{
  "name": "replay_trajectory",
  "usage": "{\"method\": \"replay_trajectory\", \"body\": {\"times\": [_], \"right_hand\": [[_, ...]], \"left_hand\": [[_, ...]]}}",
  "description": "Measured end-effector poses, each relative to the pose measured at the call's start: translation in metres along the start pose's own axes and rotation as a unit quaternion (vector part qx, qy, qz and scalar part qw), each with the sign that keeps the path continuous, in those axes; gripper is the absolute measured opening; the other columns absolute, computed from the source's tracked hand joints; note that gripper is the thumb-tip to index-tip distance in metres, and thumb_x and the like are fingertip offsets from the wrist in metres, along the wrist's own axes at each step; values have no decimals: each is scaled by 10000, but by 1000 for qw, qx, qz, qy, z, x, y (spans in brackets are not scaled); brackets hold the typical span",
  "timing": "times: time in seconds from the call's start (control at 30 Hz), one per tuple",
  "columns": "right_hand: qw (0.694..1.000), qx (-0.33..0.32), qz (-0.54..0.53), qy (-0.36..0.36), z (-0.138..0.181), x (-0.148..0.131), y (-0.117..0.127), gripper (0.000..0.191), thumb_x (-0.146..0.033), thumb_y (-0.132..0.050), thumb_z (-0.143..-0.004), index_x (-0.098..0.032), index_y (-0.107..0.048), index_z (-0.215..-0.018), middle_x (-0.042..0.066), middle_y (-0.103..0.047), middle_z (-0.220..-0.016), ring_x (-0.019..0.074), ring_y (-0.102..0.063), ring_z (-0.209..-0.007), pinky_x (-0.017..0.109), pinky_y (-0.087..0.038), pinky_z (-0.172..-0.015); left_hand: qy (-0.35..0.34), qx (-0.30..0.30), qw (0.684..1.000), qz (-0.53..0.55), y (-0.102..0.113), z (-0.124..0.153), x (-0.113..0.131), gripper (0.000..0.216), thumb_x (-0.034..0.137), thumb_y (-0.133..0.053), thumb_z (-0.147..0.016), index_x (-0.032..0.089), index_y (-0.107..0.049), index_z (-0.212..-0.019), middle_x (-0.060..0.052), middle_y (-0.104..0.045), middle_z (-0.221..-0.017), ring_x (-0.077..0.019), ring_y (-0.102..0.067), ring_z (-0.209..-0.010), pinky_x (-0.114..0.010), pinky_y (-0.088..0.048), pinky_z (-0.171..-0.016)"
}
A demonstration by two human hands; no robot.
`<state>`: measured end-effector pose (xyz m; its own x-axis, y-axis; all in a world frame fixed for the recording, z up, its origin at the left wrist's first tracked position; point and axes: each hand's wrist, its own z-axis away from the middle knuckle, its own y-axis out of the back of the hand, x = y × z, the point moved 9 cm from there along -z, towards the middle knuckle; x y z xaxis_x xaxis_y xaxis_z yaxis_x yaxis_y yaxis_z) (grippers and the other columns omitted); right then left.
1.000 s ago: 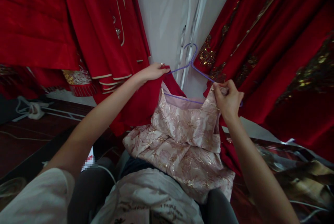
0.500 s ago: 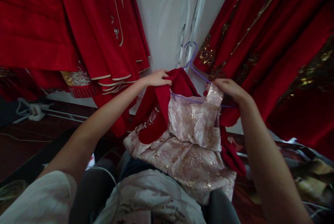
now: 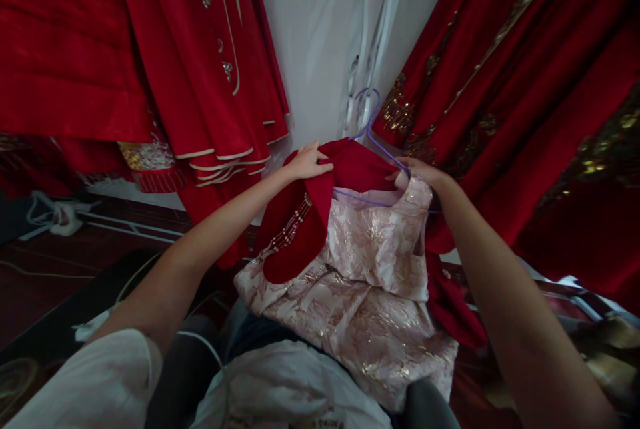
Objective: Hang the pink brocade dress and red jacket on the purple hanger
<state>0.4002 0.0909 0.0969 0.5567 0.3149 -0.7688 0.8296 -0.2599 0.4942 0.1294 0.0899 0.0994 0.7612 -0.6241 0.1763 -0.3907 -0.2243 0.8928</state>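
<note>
A pale pink and gold brocade dress (image 3: 377,235) hangs on a purple wire hanger (image 3: 381,139), its skirt spread over my lap. A red jacket (image 3: 360,165) with beaded trim on its sleeve lies behind the dress's neckline and over its left shoulder. My left hand (image 3: 311,163) pinches the red jacket at that shoulder. At the other shoulder, my right hand (image 3: 423,172) grips the dress strap beside the hanger; its fingertips are partly hidden behind the fabric.
Red garments (image 3: 200,69) with cream piping hang at the left. More red garments (image 3: 500,82) with gold sequins hang at the right, close to my right arm. A white wall panel (image 3: 310,35) stands between them. A white cable (image 3: 210,342) crosses near my lap.
My right hand has shifted inward behind the dress strap, and more red cloth is spread behind the neckline. My left hand stays on the jacket. The view has shifted slightly.
</note>
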Motion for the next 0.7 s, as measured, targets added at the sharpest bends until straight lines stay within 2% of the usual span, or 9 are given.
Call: {"method": "replay_trajectory", "body": {"times": [0.1,0.2,0.27,0.37,0.53,0.63,0.7], "right_hand": [[1000,-5,0,-29,-12,16,13,203,-96,-662,-610,-193,-523,-724,-39,-587,-575,145,-566,-530,326,-491,-591],[995,56,78,-10,-13,22,53,185,-66,-626,-638,-193,-544,-746,-21,-576,-642,132,-546,-590,336,-481,-685],[984,98,148,-17,-4,29,86,131,-102,-608,-674,-198,-573,-756,-5,-576,-666,141,-513,-572,380,-479,-682],[974,98,205,-7,13,37,122,123,-123,-600,-680,-207,-597,-770,13,-601,-725,172,-537,-628,434,-484,-722],[969,31,245,-9,47,34,152,127,-213,-666,-691,-253,-640,-809,24,-616,-739,237,-591,-716,546,-465,-805],[966,57,254,6,71,10,161,103,-270,-673,-705,-294,-658,-804,30,-610,-715,294,-614,-814,619,-402,-885],[966,74,246,-1,84,-2,155,77,-284,-651,-711,-299,-658,-787,39,-621,-706,304,-621,-808,618,-406,-875]], "left_hand": [[6,12,1000,7,-4,-2,1,348,410,-508,-825,176,-732,-951,-106,-550,-1165,-305,-472,-1214,-458,-329,-1046],[-2,11,1000,22,-8,-1,6,338,389,-493,-833,157,-728,-907,-122,-583,-1137,-327,-434,-1257,-501,-306,-1055],[-5,12,1000,24,-9,0,11,330,380,-486,-836,152,-719,-892,-131,-590,-1139,-340,-393,-1294,-531,-284,-1060],[3,4,1000,10,-10,4,17,316,374,-489,-842,154,-708,-896,-138,-580,-1126,-333,-429,-1251,-535,-307,-1035],[-7,-2,1000,-26,-5,12,26,314,367,-476,-857,161,-695,-950,-135,-555,-1039,-314,-479,-1146,-492,-368,-962],[-8,-1,999,-45,-3,16,26,310,364,-475,-859,159,-693,-939,-132,-539,-1017,-313,-474,-1130,-476,-372,-946],[-11,5,999,-48,-3,18,28,315,361,-472,-860,155,-694,-944,-137,-532,-1013,-316,-477,-1114,-473,-377,-931]]}}
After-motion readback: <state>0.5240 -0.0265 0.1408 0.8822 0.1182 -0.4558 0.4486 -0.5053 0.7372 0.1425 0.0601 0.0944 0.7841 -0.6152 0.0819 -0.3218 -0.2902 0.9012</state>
